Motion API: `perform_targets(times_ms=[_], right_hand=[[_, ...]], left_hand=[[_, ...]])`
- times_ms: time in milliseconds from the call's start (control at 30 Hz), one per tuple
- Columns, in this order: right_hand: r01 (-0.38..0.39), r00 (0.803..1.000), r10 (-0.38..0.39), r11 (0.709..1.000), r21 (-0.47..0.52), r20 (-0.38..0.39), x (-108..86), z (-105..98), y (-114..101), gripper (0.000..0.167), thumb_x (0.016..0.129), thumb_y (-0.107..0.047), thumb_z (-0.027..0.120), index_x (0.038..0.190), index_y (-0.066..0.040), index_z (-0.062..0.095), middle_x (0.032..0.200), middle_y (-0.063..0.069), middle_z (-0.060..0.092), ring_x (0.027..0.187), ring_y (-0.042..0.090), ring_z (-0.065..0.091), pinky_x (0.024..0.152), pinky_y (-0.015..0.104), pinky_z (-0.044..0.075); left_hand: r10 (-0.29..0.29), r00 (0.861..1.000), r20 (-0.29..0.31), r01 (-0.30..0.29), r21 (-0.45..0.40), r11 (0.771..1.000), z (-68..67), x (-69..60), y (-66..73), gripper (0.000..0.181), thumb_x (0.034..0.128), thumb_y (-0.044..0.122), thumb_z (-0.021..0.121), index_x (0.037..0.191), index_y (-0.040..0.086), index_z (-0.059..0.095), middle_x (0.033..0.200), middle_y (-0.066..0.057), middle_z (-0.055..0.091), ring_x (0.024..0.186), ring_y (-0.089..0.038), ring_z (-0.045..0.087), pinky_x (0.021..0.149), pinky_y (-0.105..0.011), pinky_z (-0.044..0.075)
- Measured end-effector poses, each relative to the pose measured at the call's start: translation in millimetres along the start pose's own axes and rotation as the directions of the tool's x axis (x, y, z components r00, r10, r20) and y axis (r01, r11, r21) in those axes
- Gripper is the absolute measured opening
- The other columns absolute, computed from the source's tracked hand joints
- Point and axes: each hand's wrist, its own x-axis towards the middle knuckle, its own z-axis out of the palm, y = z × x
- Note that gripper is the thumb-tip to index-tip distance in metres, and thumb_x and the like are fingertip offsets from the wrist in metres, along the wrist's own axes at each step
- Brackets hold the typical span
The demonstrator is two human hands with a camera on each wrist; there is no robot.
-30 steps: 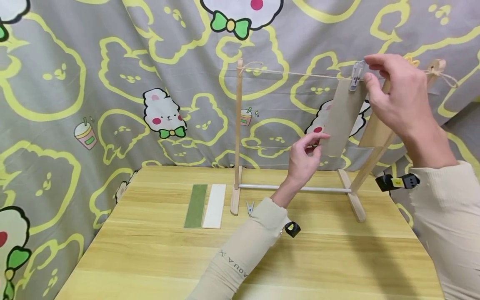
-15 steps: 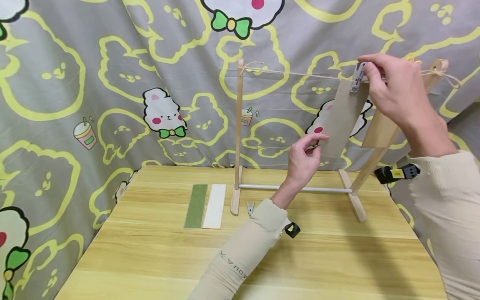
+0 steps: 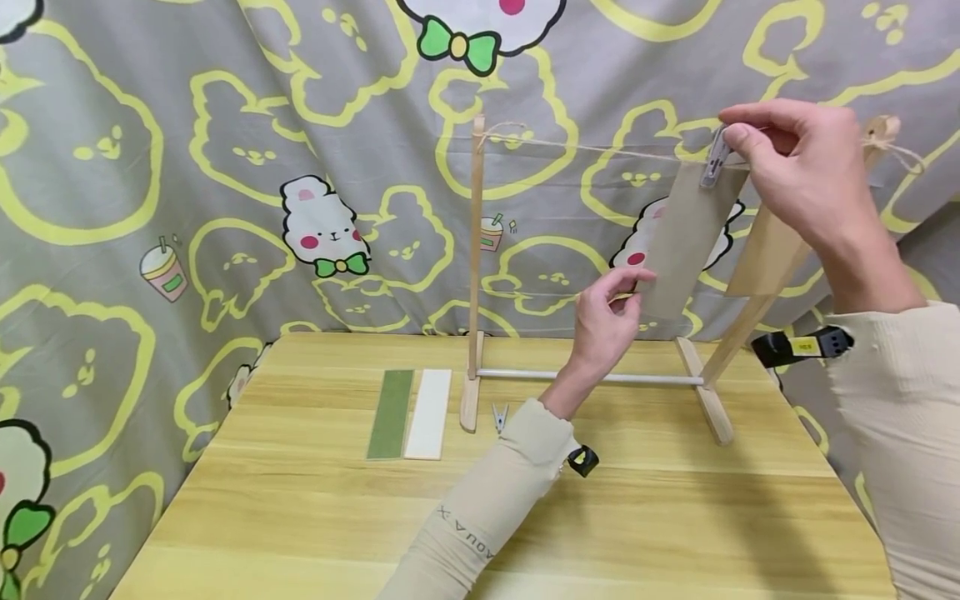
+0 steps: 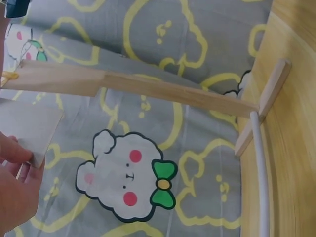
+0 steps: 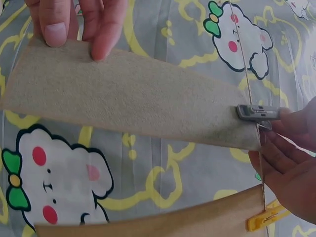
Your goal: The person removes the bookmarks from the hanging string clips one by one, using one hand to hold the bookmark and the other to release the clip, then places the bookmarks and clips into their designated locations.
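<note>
Grey strip (image 5: 128,94): matt, finely rough, like card
Grey clip (image 5: 257,112): smooth, plastic-looking
Yellow clip (image 5: 262,220): smooth plastic
Line (image 3: 600,149): fibrous twine
Frame (image 3: 476,250): matt wood
Rod (image 3: 652,379): smooth
Surface (image 3: 637,533): wood-grained, faintly glossy
Curtain (image 3: 405,167): matt cloth

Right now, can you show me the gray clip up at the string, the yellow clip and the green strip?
Gray clip (image 5: 256,113): right wrist view, middle of its body.
Yellow clip (image 5: 262,220): right wrist view, on its body.
Green strip (image 3: 390,415): head view, middle of its face.
</note>
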Motion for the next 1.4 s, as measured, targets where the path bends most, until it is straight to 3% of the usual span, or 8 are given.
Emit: perform_targets(times_ms=[167,467,633,867,1033,1133,1300,1400], right_hand=[[-0.023,0.998,0.031,0.988,0.155,-0.049,1.8,4,-2,0.027,0.097,-0.015,0.071,0.122,-0.007,0.076,0.101,-0.013,0.072,0.087,0.004,0.063,0.074,0.014,0.043],[-0.023,0.986,0.081,0.929,0.369,-0.143,4.9,11,-6,0.022,0.091,-0.005,0.075,0.112,0.0,0.078,0.098,-0.003,0.077,0.086,0.007,0.067,0.075,0.015,0.047],[0.012,0.972,0.075,0.93,0.366,-0.222,5.9,13,-12,0.019,0.09,-0.005,0.077,0.108,0.001,0.079,0.092,-0.004,0.078,0.084,0.008,0.069,0.075,0.015,0.048],[0.078,0.932,0.05,0.94,0.333,-0.359,8.3,15,-17,0.015,0.09,-0.005,0.077,0.103,0.0,0.08,0.092,0.0,0.079,0.084,0.008,0.072,0.075,0.015,0.05],[0.223,0.893,-0.011,0.878,0.423,-0.45,12.1,17,-14,0.016,0.085,-0.003,0.081,0.098,0.008,0.079,0.095,0.015,0.078,0.083,0.013,0.074,0.078,0.018,0.054],[0.271,0.886,-0.016,0.828,0.49,-0.463,12.8,17,-14,0.02,0.083,-0.001,0.083,0.097,0.011,0.077,0.095,0.019,0.077,0.083,0.015,0.075,0.079,0.019,0.055],[0.295,0.884,-0.143,0.909,0.294,-0.445,4.2,21,-10,0.018,0.09,-0.007,0.078,0.103,0.005,0.078,0.1,0.016,0.077,0.088,0.012,0.075,0.077,0.018,0.055],[0.258,0.894,-0.14,0.937,0.234,-0.425,-6.3,22,-14,0.017,0.093,-0.008,0.075,0.107,0.001,0.079,0.104,0.012,0.077,0.083,0.007,0.072,0.074,0.015,0.051]], left_hand=[[-0.001,1.0,0.025,0.001,0.009,1.0,-4.2,-0.5,0.9,0.029,0.0918,-0.018,0.06,0.109,0.001,0.073,0.109,-0.009,0.074,0.097,-0.002,0.067,0.079,-0.02,0.059],[0.039,0.999,0.029,-0.039,0.0,0.999,-11.2,2.8,1.1,0.031,0.0895,-0.02,0.061,0.11,-0.001,0.072,0.11,-0.012,0.074,0.099,-0.006,0.069,0.08,-0.019,0.058],[0.047,0.998,0.029,-0.047,0.008,0.999,-14.4,3.8,1.5,0.03,0.0895,-0.021,0.06,0.109,-0.001,0.072,0.109,-0.011,0.074,0.099,-0.006,0.069,0.081,-0.019,0.058],[0.04,0.998,0.038,-0.04,0.013,0.999,-15.8,2.9,-0.2,0.031,0.0896,-0.02,0.059,0.109,0.0,0.072,0.108,-0.01,0.075,0.098,-0.008,0.07,0.081,-0.019,0.058],[0.016,0.999,0.04,-0.016,-0.009,1.0,-17.4,0.6,-4.4,0.032,0.0886,-0.022,0.059,0.109,-0.001,0.072,0.109,-0.011,0.074,0.098,-0.009,0.07,0.081,-0.02,0.059],[0.002,0.999,0.039,-0.002,-0.013,1.0,-19.7,-1.1,-7.6,0.033,0.0883,-0.022,0.059,0.11,0.0,0.073,0.11,-0.01,0.075,0.098,-0.005,0.069,0.08,-0.021,0.059],[-0.032,0.999,0.036,0.034,-0.052,0.998,-25.6,-5.9,-11.6,0.032,0.0876,-0.021,0.061,0.109,-0.001,0.073,0.108,-0.013,0.075,0.096,-0.004,0.068,0.076,-0.024,0.061],[-0.052,0.998,0.037,0.054,-0.049,0.997,-29.3,-9.0,-12.4,0.031,0.0871,-0.02,0.061,0.109,-0.001,0.073,0.108,-0.012,0.075,0.096,-0.006,0.069,0.076,-0.024,0.061]])
